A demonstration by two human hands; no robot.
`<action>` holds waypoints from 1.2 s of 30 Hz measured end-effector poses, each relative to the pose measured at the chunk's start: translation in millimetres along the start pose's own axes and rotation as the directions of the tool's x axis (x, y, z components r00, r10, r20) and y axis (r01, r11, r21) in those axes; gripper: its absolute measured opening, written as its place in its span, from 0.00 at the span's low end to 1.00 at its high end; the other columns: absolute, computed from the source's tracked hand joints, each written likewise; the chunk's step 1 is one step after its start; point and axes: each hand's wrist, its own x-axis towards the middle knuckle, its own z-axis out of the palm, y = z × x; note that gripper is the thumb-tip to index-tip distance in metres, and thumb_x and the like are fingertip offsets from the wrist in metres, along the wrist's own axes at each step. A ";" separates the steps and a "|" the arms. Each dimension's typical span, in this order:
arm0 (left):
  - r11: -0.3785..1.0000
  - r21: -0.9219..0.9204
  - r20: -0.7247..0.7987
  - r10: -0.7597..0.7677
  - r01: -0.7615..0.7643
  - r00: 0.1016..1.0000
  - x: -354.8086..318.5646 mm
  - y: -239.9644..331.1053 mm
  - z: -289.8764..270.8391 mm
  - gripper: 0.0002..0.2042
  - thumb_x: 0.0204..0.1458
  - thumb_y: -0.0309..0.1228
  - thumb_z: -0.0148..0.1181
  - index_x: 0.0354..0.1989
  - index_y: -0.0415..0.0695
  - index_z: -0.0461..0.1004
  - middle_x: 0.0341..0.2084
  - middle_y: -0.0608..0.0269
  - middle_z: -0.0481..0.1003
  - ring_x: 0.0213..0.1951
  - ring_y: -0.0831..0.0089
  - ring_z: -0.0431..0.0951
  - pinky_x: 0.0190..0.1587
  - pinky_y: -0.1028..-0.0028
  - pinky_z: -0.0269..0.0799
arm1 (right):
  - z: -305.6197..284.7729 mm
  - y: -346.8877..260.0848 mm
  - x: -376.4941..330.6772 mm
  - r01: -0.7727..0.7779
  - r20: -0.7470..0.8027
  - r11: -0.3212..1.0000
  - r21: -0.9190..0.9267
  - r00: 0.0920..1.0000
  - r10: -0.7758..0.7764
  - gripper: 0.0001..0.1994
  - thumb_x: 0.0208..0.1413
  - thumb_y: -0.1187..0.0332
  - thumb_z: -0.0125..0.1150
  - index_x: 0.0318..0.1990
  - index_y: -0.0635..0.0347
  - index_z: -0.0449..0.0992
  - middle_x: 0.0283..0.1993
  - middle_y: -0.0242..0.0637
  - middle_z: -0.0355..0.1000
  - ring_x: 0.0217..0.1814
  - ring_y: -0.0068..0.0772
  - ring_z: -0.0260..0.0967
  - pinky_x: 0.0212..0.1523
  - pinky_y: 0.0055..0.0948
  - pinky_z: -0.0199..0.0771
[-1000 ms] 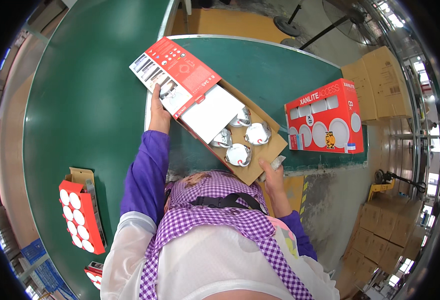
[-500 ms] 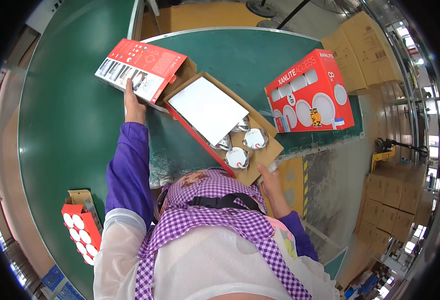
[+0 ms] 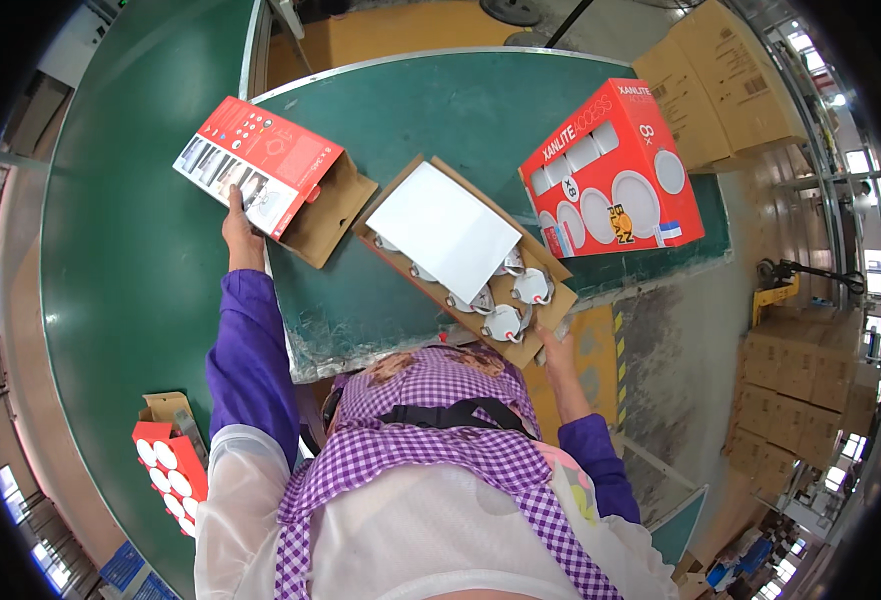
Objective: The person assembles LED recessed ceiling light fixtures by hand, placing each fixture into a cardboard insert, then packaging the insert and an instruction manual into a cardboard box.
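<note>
My left hand [image 3: 242,236] is closed on the side of a red and white printed carton [image 3: 270,150], its thumb on top and its other fingers hidden. The carton's open brown end faces a cardboard tray [image 3: 556,308], with a gap between them. At the tray's near right end, my right hand [image 3: 558,362] grips the edge. Inside the tray stand several round white lamp fittings [image 3: 503,323] with metal clips. A white sheet [image 3: 445,228] covers most of them.
A red carton with round windows [image 3: 610,170] stands at the right of the green table [image 3: 410,85]. Farther left, a smaller red open box [image 3: 172,475] rests on the green surface. Brown cartons [image 3: 725,85] are stacked beyond the table's right edge.
The tray and the red carton have come apart. My left hand has carried the carton left, while the tray has shifted right with my right hand, baring more lamp fittings.
</note>
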 end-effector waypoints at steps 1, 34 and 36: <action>0.999 0.033 0.008 -0.010 0.009 1.000 -2.0 3.0 -2.9 0.26 0.53 0.40 0.64 0.50 0.29 0.67 0.42 0.47 0.76 0.38 0.58 0.81 0.41 0.60 0.80 | -3.0 3.2 -1.1 -0.022 -0.020 0.999 0.027 1.000 0.022 0.16 0.53 0.71 0.62 0.50 0.65 0.71 0.44 0.34 0.73 0.43 0.27 0.71 0.44 0.28 0.72; 0.798 0.600 0.453 -0.283 -0.054 0.846 -281.3 -76.9 113.7 0.08 0.54 0.29 0.59 0.37 0.37 0.77 0.24 0.67 0.74 0.27 0.79 0.70 0.30 0.76 0.66 | -12.5 10.9 5.2 -0.169 -0.010 0.980 -0.104 0.986 0.168 0.14 0.55 0.63 0.62 0.45 0.62 0.73 0.35 0.36 0.75 0.28 0.28 0.74 0.23 0.27 0.74; 0.875 0.468 0.475 -0.131 -0.123 0.870 -261.4 -41.7 105.0 0.08 0.56 0.28 0.57 0.40 0.38 0.76 0.27 0.68 0.75 0.28 0.81 0.71 0.31 0.78 0.66 | -7.8 0.2 1.9 -0.179 -0.003 0.982 -0.057 0.984 0.179 0.14 0.56 0.63 0.62 0.45 0.62 0.73 0.35 0.36 0.76 0.29 0.28 0.74 0.23 0.27 0.74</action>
